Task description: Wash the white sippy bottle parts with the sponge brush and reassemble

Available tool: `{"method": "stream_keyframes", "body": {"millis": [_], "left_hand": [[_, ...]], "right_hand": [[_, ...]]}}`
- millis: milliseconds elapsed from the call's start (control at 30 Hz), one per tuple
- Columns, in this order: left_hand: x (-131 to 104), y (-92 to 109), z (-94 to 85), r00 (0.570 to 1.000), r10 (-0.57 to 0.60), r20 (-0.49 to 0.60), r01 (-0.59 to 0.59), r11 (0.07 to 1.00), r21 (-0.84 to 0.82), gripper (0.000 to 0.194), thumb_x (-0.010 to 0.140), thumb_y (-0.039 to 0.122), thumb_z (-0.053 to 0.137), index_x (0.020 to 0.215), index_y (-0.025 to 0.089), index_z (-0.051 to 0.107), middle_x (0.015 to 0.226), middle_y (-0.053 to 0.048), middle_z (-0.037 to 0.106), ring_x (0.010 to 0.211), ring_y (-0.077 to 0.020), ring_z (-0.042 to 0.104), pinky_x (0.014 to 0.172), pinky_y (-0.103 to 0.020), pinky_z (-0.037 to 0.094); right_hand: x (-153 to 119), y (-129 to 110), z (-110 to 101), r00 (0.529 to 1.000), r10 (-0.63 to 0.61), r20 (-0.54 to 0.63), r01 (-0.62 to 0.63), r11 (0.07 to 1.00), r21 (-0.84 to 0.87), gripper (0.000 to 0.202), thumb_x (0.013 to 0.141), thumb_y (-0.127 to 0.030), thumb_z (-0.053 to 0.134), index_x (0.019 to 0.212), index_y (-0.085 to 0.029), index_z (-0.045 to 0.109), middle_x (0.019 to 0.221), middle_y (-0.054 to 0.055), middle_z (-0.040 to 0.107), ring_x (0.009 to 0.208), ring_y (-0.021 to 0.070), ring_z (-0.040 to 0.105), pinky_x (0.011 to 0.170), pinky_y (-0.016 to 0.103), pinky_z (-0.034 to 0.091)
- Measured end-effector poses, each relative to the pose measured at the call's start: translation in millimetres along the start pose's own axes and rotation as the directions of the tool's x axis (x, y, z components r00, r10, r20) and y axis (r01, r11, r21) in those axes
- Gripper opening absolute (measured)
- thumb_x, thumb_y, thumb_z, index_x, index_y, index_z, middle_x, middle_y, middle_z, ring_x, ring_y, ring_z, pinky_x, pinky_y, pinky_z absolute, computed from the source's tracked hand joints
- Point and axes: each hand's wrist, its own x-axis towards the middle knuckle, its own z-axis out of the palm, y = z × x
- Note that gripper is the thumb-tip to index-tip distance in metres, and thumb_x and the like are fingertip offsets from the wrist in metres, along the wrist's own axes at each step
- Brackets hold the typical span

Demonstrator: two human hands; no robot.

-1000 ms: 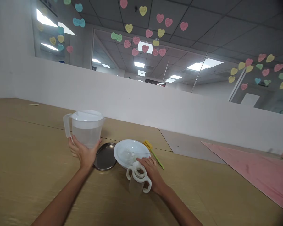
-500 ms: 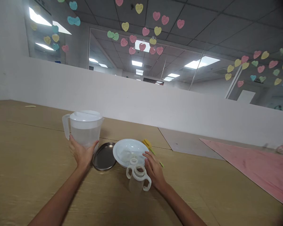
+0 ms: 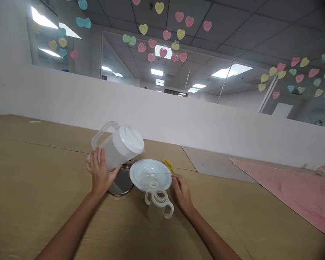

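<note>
My left hand point(image 3: 100, 175) is closed around the lower body of a translucent white pitcher point(image 3: 111, 150) with a lid. The pitcher is tilted to the right, its spout near a white bowl point(image 3: 137, 169); no stream of liquid can be made out. My right hand point(image 3: 182, 191) has its fingertips curled at the bowl's right rim. Small clear pieces lie inside the bowl, too faint to name. In front of it stands a clear bottle point(image 3: 156, 211) with two white side handles and an open top. Beneath the pitcher is a round metal tray point(image 3: 120, 186).
Behind the bowl lies a yellow-headed brush point(image 3: 168, 164), its green handle mostly covered by my right hand. A pink cloth point(image 3: 292, 195) spreads over the right side of the wooden table point(image 3: 38, 180). A white low wall point(image 3: 151, 119) runs along the back.
My left hand has raised the pitcher and tipped it rightward from upright, toward the bowl. My right hand has shifted slightly right at the bowl's rim, its fingers curling more.
</note>
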Motion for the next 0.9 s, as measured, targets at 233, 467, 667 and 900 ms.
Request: {"method": "stream_keyframes", "body": {"millis": [233, 467, 667, 900], "left_hand": [[-1.8, 3.7, -0.1, 0.992, 0.124, -0.018, -0.119, 0.978, 0.172, 0.081, 0.076, 0.047, 0.061, 0.138, 0.012, 0.023, 0.143, -0.023, 0.025, 0.132, -0.0410, 0.019, 0.106, -0.061, 0.008], [-1.1, 4.5, -0.3, 0.984, 0.177, -0.038, -0.165, 0.963, 0.216, 0.081, 0.076, 0.047, 0.060, 0.140, 0.014, 0.021, 0.143, -0.023, 0.026, 0.131, -0.0412, 0.022, 0.105, -0.061, 0.009], [-4.2, -1.5, 3.2, 0.977, 0.201, -0.070, -0.190, 0.972, 0.138, 0.097, 0.071, 0.048, 0.067, 0.141, 0.011, 0.011, 0.142, -0.025, 0.024, 0.131, -0.0389, 0.024, 0.106, -0.057, 0.021], [-8.8, -6.4, 1.7, 0.934, 0.356, -0.004, -0.356, 0.933, -0.047, 0.100, 0.070, 0.050, 0.066, 0.141, 0.018, 0.002, 0.145, -0.024, 0.016, 0.133, -0.0405, 0.020, 0.102, -0.061, 0.027]], "right_hand": [[1.4, -3.2, -2.1, 0.999, 0.046, -0.019, -0.046, 0.999, 0.007, 0.033, 0.090, -0.042, 0.038, 0.094, -0.018, 0.059, 0.096, 0.008, 0.061, 0.094, 0.0221, 0.054, 0.084, 0.037, 0.041], [2.0, -4.5, -2.6, 0.998, 0.060, -0.014, -0.060, 0.998, 0.009, 0.033, 0.089, -0.042, 0.038, 0.094, -0.017, 0.060, 0.097, 0.008, 0.062, 0.094, 0.0221, 0.054, 0.085, 0.036, 0.041], [2.2, -5.2, -1.9, 0.997, 0.069, -0.014, -0.069, 0.997, 0.016, 0.033, 0.089, -0.042, 0.039, 0.095, -0.017, 0.060, 0.096, 0.008, 0.062, 0.093, 0.0221, 0.055, 0.085, 0.036, 0.041], [1.5, -6.3, -1.6, 0.997, 0.078, -0.013, -0.077, 0.996, 0.037, 0.033, 0.089, -0.041, 0.039, 0.095, -0.017, 0.060, 0.096, 0.007, 0.062, 0.093, 0.0213, 0.055, 0.084, 0.034, 0.042]]}}
